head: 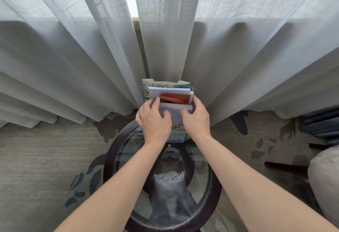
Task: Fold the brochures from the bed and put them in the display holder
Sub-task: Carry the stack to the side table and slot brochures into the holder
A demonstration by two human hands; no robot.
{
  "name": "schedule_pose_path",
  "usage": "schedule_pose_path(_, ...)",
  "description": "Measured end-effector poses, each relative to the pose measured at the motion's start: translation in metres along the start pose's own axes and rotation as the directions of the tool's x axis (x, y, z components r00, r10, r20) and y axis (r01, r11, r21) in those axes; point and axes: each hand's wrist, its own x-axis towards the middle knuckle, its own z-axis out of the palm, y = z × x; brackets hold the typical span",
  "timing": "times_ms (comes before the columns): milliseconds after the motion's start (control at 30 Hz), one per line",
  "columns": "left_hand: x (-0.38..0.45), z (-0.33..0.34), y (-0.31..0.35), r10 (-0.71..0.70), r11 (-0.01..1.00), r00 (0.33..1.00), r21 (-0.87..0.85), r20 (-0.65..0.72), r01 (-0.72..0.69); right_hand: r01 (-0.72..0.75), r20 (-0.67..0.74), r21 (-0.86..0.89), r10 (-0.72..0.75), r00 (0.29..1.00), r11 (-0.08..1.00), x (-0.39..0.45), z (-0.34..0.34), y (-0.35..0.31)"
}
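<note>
**Brochures at the display holder**

On the round glass table before the curtains: display holder, brochures upright inside. Left hand and right hand grip the front stack. Risk: uneven pressure may tip the holder or splay the stack.

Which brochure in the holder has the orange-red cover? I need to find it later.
The orange-red brochure, standing between the white brochure behind and the pale stack in front.

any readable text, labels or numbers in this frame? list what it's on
None legible.
Front brochure, gripped by left hand and right hand: faint print, too blurred to read.
Map-patterned brochure at the back: markings too small.
Orange brochure: no text visible.
</note>
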Motion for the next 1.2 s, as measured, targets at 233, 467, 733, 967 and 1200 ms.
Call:
schedule_pose_path(233, -0.008, 0.008, 0.007, 0.033, 0.992, 0.999, 0.12, -0.017, -0.031, 0.058, -0.014, -0.075, -0.059, 0.998, 0.996, -0.003, 0.004, 0.004)
schedule_pose_path(467, -0.008, 0.012, 0.015, 0.024, 0.994, 1.0, 0.11, -0.017, -0.022, 0.08, -0.041, -0.08, -0.083, 0.996, 0.994, -0.001, 0.005, 0.001)
schedule_pose_path(733, -0.004, 0.008, 0.007, -0.086, 0.988, 0.995, -0.134, -0.046, 0.08, 0.042, 0.001, -0.02, -0.042, 0.999, 0.999, 0.001, 0.004, 0.008)
schedule_pose_path(967, 0.016, 0.001, -0.013, -0.342, 0.882, 0.939, -0.33, 0.044, 0.336, -0.205, 0.117, 0.122, 0.191, 0.975, 0.971, 0.006, -0.001, 0.024)
schedule_pose_path(1200, 0.014, 0.013, -0.075, -0.459, 0.76, 0.785, -0.274, 0.416, 0.589, -0.351, 0.399, 0.05, 0.303, 0.865, 0.935, 0.008, 0.014, 0.064)
